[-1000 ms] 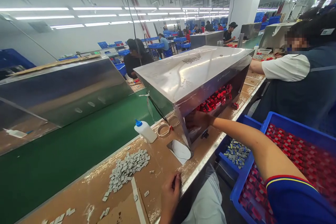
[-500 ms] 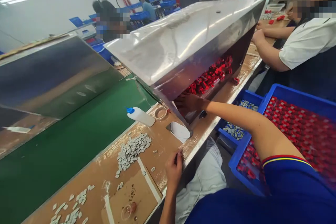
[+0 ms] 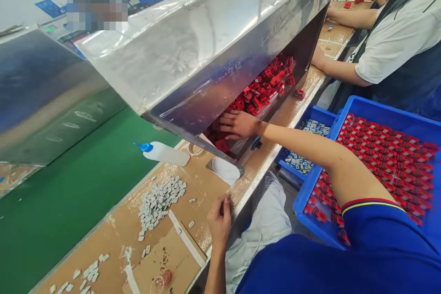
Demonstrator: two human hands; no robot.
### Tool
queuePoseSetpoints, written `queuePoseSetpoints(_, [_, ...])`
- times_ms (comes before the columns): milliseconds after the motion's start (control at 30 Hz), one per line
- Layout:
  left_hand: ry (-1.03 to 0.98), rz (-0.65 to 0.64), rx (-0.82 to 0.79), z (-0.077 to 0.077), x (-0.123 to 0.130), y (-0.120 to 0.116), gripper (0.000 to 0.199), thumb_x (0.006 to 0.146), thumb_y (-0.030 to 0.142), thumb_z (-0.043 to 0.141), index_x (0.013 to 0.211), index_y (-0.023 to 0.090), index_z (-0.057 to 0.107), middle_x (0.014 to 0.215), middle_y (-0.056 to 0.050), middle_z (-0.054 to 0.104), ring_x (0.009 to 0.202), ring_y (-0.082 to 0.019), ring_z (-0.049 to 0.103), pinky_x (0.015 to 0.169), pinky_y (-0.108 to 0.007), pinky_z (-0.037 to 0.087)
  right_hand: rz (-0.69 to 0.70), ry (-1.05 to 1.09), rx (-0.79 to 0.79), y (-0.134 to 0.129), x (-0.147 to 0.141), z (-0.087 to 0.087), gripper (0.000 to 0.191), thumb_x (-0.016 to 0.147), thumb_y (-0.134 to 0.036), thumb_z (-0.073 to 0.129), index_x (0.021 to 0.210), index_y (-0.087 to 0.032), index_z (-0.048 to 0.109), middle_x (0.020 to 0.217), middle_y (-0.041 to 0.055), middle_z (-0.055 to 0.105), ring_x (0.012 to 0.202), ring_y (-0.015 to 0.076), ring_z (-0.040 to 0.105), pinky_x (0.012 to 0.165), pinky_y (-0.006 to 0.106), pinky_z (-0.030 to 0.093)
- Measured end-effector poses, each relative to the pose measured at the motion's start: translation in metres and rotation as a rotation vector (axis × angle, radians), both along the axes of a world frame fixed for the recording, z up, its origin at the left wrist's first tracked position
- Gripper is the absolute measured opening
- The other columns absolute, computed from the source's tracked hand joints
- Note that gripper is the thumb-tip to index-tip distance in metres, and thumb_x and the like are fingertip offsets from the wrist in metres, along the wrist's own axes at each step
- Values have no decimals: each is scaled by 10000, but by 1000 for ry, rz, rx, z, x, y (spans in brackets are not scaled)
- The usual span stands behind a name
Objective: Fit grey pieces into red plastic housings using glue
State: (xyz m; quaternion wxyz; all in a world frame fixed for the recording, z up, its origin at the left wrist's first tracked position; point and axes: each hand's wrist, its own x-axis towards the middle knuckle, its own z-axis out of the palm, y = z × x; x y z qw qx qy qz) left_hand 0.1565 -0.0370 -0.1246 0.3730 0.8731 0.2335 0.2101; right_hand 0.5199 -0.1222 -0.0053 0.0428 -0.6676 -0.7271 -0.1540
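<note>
The right hand (image 3: 237,125) now reaches deeper under the steel hood (image 3: 193,50), grip open over red parts (image 3: 258,94). The left hand (image 3: 219,223) curls, its grip unclear.

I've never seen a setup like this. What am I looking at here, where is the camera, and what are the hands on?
This is a single view from a camera worn on the person's head, looking down at a factory workbench. A stainless steel hood stands over the bench beside a green conveyor belt, with small red parts heaped beneath it. The right hand reaches in, open, its fingers by those parts. The left hand is curled at the bench edge; whether it holds anything is hard to tell. On the cardboard-covered bench lie small grey parts and a squeeze bottle. A blue crate beside the person holds rows of red parts. A co-worker sits to the right.
</note>
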Motion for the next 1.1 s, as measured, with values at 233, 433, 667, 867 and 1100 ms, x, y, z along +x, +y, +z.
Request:
queuePoseSetpoints(233, [39, 10, -14, 7, 0, -5, 351, 1020, 459, 540, 958, 200, 769, 905, -82, 808, 844, -220, 764, 789, -326, 611, 9, 42, -54, -20, 8, -11, 607, 1072, -536, 393, 1493, -118, 526, 1525, 254, 521, 1366, 373, 495, 1113, 524, 372])
queuePoseSetpoints(433, [40, 8, -20, 11, 0, -7, 341, 1024, 438, 535, 951, 203, 771, 887, -72, 803, 823, -208, 758, 762, -303, 592, -172, 135, 0, -63, 7, -14, 630, 985, -551, 591, 1397, -74, 595, 1430, 288, 562, 1257, 401, 549, 1014, 525, 444])
queuePoseSetpoints(667, [46, 26, -41, 9, 2, -8, 335, 1011, 442, 544, 951, 208, 776, 880, -65, 803, 797, -203, 749, 710, -290, 557, -297, 290, -235, -93, 10, 7, 423, 1005, -352, 637, 1384, -164, 644, 1409, 192, 647, 1194, 300, 670, 906, 373, 539])
queuePoseSetpoints(867, [51, 27, -38, 12, 3, -10, 350, 1016, 446, 526, 959, 205, 773, 872, -65, 799, 780, -197, 739, 696, -284, 551, -280, 225, -275, -83, 12, 7, 420, 996, -271, 654, 1395, -140, 637, 1417, 215, 640, 1209, 320, 669, 936, 406, 547])
queuePoseSetpoints(1100, [55, 29, -34, 15, 4, -11, 377, 1019, 474, 515, 955, 206, 774, 847, -62, 795, 706, -185, 708, 650, -280, 533, -373, 230, -151, -59, 0, 13, 394, 1044, -203, 534, 1423, -150, 628, 1462, 243, 579, 1248, 341, 633, 974, 452, 539])
